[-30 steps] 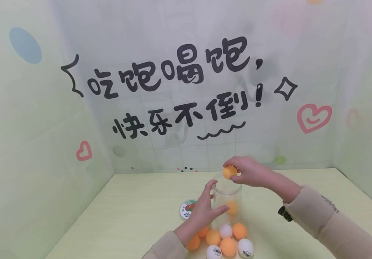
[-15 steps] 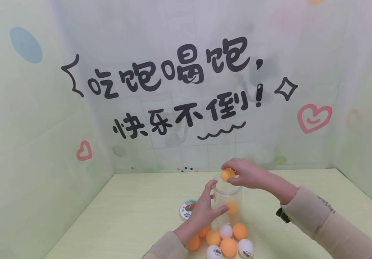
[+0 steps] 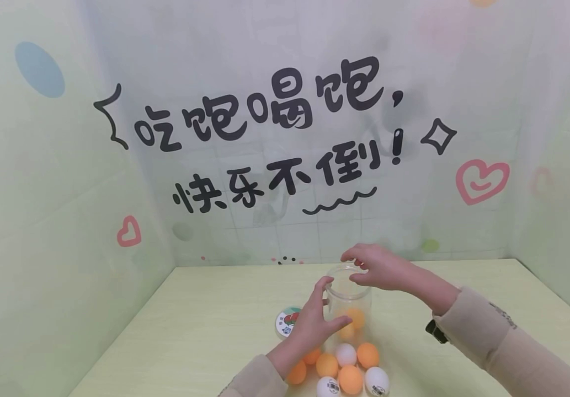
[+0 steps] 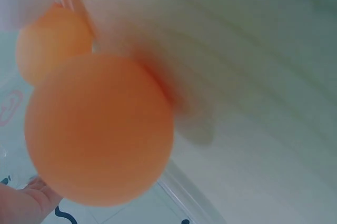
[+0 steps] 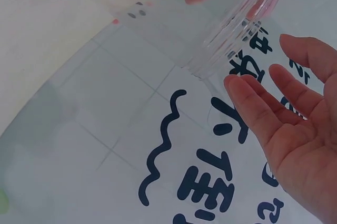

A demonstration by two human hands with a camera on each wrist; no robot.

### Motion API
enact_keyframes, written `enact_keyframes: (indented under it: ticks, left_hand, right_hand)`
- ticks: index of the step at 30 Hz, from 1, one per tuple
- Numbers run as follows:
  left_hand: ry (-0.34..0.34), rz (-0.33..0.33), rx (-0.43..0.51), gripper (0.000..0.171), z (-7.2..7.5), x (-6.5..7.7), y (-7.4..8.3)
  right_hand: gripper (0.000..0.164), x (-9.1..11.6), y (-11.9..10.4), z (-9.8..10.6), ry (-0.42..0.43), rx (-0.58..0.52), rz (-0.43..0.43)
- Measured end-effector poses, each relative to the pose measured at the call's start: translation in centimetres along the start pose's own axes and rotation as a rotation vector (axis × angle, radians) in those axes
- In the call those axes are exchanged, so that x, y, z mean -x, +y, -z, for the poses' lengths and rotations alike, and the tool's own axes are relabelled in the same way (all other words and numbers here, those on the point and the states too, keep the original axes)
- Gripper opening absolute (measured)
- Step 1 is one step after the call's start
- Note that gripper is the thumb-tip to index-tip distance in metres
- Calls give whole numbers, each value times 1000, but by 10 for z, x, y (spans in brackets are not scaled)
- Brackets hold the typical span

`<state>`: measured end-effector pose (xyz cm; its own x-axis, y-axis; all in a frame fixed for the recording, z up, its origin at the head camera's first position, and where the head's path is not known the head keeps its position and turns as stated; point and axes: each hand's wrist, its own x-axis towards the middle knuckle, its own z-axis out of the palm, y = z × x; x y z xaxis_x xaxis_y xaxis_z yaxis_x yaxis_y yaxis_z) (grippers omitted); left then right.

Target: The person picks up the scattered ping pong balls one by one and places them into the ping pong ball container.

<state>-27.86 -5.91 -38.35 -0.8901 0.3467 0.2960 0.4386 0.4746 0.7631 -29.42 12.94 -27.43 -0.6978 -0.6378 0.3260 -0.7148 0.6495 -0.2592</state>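
Note:
A clear plastic jar [image 3: 349, 298] stands upright on the table, its mouth uncovered. My left hand [image 3: 309, 320] holds it from the left, thumb across the front and fingers around the far side. Low inside the jar, partly behind that thumb, show orange ping-pong balls [image 3: 356, 317]. Right above the rim is my right hand [image 3: 376, 267], fingers parted and nothing in them. In the right wrist view, the same hand [image 5: 300, 124] is beside the jar's threaded mouth [image 5: 237, 24]. Several orange and white balls [image 3: 351, 379] lie in front of the jar.
A round lid [image 3: 287, 321] with a printed picture lies left of the jar, partly covered by my left hand. In the left wrist view, an orange ball [image 4: 100, 129] looms close to the camera. A printed cloth backdrop [image 3: 275, 231] rises behind the pale table [image 3: 205, 314].
My right hand has let go of the orange ball it held over the jar's mouth; another orange ball now shows low in the jar. The left hand has stayed in place.

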Motion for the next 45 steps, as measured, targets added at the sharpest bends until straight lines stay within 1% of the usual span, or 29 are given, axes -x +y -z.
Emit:
enact_keyframes:
  ticks: [4,10,12,16,18,23,28,31,34,39,45]
  left_hand:
    - [-2,-6,-1,76,0,0,1]
    - [-2,2,-5,76,-1,0,-1]
    - [-4,2,-1,76,-1,-1,-2]
    - [-6,3,5,76,-1,-1,-1]
    - [-7,6,8,76,0,0,0]
    - [-5,15,6,76,0,0,0]
    - [-6,4,-6,76,0,0,0]
    - [-7,-3,-8,76,-1,0,-1]
    - [-8,-5,-14,77,-1,-1,-2]
    - [-2,-7,-17,76,-2,-1,-3]
    - [-3,9,-11,77,-1,0,-2]
  right_hand:
    - [29,6,0,3,10,-26,10]
    - [27,21,0,7,26,-27,25]
    - [27,26,-1,8,28,-28,23]
    - [28,36,-6,10,42,-24,47]
    - [28,42,-8,11,35,-35,44]
    - [31,52,-13,10,-12,-78,7]
    - [32,60,-14,2,-68,-131,-16]
    - [31,65,-15,-4,-96,-145,-6]
    - [30,69,-15,-11,-105,-148,35]
    - [27,75,-14,-20,-137,-174,48]
    - [27,79,-13,-34,-205,-210,52]
